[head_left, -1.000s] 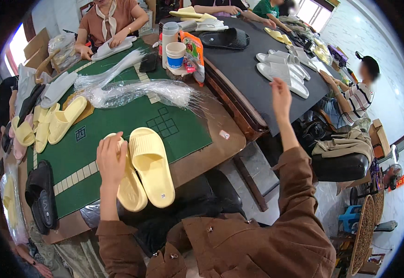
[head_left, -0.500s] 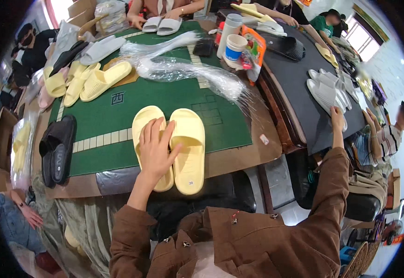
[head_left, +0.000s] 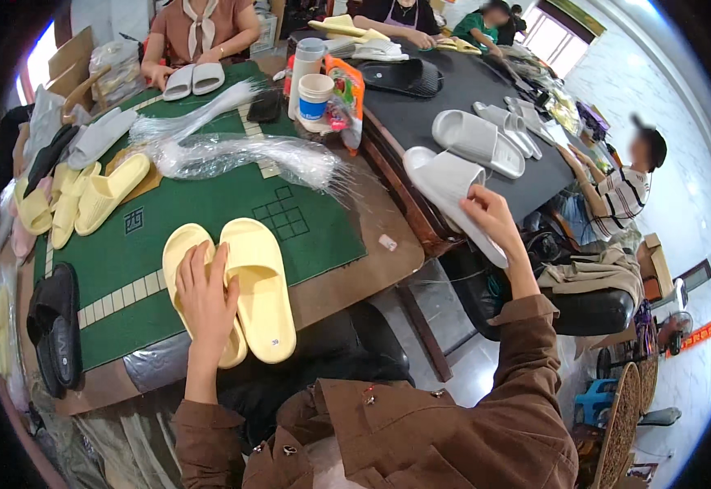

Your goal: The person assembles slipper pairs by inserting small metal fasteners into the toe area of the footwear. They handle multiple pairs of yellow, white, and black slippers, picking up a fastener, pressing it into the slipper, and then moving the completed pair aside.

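Note:
A pair of pale yellow slide slippers (head_left: 263, 314) lies side by side at the near edge of the green-covered table, toes pointing away from me and heels reaching past the edge. My left hand (head_left: 206, 297) rests on the left one with its fingers stretched out and slightly apart, covering much of its strap. On my right, my right hand (head_left: 492, 213) is closed on the side of a light grey slide slipper (head_left: 439, 181), which slants off the corner of the dark table. Another grey slide (head_left: 479, 143) lies just beyond it, and smaller-looking grey slides (head_left: 509, 128) follow.
Black slides (head_left: 55, 326) and several yellow slides (head_left: 111, 194) occupy the left of the green table. Across its middle lie bundled clear plastic bags (head_left: 241, 159). A paper cup (head_left: 315, 99) stands by its right edge. Co-workers sit opposite and at the dark table (head_left: 421, 110).
The view has swung to the right. My right hand has drawn the grey slide away from the others, toward me. My left hand stays on the yellow pair.

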